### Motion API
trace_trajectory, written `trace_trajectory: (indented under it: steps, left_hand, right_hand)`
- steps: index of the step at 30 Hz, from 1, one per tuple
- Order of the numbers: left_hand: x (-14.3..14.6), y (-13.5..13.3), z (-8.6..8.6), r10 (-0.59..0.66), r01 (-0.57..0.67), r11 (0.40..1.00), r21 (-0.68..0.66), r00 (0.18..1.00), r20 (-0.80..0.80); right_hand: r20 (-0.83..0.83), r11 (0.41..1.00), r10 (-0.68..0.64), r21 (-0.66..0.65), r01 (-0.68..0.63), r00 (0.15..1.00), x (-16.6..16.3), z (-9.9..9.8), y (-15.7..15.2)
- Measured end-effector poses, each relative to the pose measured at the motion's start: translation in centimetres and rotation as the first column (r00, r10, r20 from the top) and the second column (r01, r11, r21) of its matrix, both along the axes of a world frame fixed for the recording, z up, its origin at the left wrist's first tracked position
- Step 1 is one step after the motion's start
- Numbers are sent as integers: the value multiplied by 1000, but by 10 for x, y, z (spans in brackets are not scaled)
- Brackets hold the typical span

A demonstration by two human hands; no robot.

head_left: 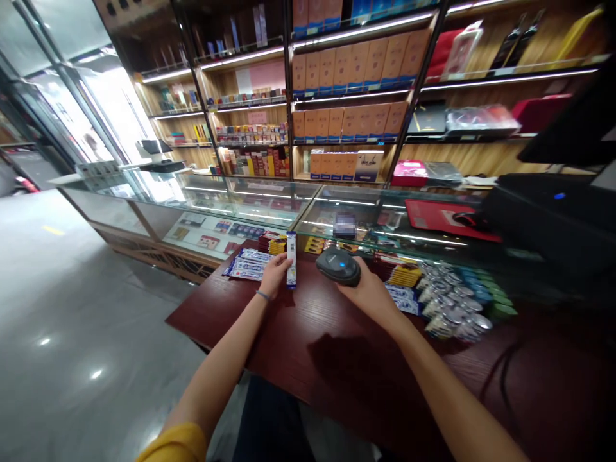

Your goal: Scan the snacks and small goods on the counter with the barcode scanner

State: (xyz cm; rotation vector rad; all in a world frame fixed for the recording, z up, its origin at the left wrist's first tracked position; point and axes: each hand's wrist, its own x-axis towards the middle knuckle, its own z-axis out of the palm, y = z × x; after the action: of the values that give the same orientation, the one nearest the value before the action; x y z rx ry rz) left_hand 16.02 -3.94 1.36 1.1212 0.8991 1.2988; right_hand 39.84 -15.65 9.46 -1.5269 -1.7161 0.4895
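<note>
My left hand [276, 274] grips a slim blue-and-white snack packet [291, 247] held upright, with a barcode on its near face. In my right hand [368, 289] is a black handheld barcode scanner [338, 265], its head pointing left toward the packet; a small blue light glows on it. The two are a short way apart above the dark red wooden table [308, 346]. Similar blue-and-white packets [250, 263] lie in a pile just left of my left hand. Another pile of blue-and-white packets [403, 298] sits to the right of my right hand.
Red-and-yellow packets [403, 273] and several silver-topped packs [452, 298] are on the table's right side. Behind stands a glass display counter [260, 205], bearing a red mat [447, 218] with a mouse. Shelves of orange boxes [353, 122] line the wall.
</note>
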Motion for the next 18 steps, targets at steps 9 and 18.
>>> trace_trajectory:
  steps: [9, 18]
  left_hand:
    - [18, -12, -18, 13, -9, 999, 35, 990, -137]
    - [31, -26, -13, -65, 70, 993, -92, 997, 48]
  right_hand:
    - [225, 998, 17, -63, -3, 974, 19, 6, 3]
    - [26, 999, -22, 50, 21, 999, 38, 15, 7]
